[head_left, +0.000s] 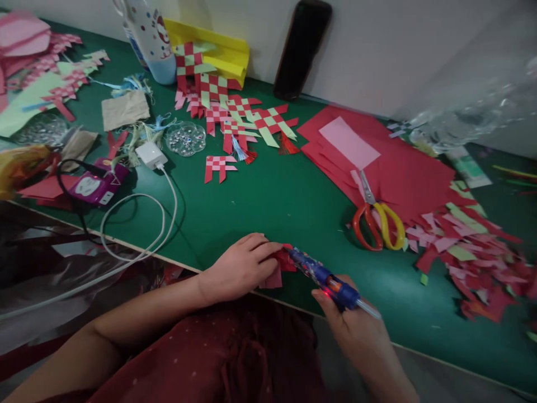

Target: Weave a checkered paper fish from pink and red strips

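Observation:
My left hand is closed over a small folded red and pink paper piece at the near edge of the green table. My right hand grips a blue glue gun with a red light on its body. The gun's tip touches the paper piece just right of my left fingers. A clear glue stick sticks out of the gun's back end.
Red and yellow scissors lie on red paper sheets to the right, beside a heap of paper scraps. Several woven red and green paper pieces lie at the back. A white charger with its cable and a purple device sit left.

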Motion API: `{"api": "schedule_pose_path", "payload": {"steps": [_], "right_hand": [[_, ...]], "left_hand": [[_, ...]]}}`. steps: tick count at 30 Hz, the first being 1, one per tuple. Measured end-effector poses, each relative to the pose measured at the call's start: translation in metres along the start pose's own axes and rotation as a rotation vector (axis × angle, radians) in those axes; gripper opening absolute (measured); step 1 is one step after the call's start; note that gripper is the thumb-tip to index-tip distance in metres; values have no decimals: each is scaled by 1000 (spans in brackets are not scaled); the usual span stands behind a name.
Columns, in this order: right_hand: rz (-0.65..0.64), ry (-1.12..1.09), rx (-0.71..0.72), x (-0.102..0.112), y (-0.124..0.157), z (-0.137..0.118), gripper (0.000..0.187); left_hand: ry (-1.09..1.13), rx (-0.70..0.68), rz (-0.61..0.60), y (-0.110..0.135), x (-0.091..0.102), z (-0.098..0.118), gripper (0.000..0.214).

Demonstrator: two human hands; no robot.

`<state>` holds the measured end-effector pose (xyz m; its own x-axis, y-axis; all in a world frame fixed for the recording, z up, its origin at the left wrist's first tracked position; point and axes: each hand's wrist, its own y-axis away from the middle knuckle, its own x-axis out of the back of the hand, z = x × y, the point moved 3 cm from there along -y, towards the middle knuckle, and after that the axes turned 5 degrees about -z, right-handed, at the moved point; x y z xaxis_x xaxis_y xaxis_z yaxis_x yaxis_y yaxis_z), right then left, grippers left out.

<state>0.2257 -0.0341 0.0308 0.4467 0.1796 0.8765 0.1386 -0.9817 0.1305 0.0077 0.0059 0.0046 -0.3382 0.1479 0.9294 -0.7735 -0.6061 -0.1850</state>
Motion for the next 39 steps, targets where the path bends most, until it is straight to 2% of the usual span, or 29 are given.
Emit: {"api": "schedule_pose_path", "payload": {"steps": [14, 27, 39], "right_hand": [[-45, -81, -19, 5, 0, -2, 39], [-18, -15, 12, 4, 0, -2, 34], [-13, 9, 45, 6, -1, -3, 39]], "left_hand": [[1, -17, -6, 0, -3, 1, 15], [-32, -16, -24, 0, -3, 1, 14], [-35, -27, -24, -1, -4, 1, 19]]}}
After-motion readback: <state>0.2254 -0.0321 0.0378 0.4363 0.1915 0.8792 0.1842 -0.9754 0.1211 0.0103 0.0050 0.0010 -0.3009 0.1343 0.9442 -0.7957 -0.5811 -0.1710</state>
